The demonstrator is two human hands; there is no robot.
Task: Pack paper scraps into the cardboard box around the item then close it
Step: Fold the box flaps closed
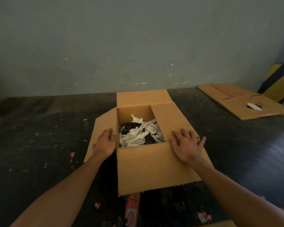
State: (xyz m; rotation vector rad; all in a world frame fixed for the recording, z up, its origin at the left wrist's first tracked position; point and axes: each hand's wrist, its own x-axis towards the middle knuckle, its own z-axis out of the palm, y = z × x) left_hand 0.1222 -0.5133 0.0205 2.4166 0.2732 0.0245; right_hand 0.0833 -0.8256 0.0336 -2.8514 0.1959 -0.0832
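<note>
An open cardboard box [147, 167] stands on the dark floor in front of me. Inside it lie white crumpled paper scraps [138, 136] over a black item [126, 128]. The right flap is folded in over part of the opening, and my right hand [185, 145] lies flat on it with fingers spread. My left hand [105, 143] rests on the left flap at the box's left edge; that flap still slopes outward. The far flap stands up and the near flap hangs toward me.
A flattened cardboard sheet [243, 100] with a red stripe lies at the back right, by a yellow and black object [279, 81]. A grey wall rises behind the box. Small paper bits and an orange printed wrapper [132, 208] litter the floor near me.
</note>
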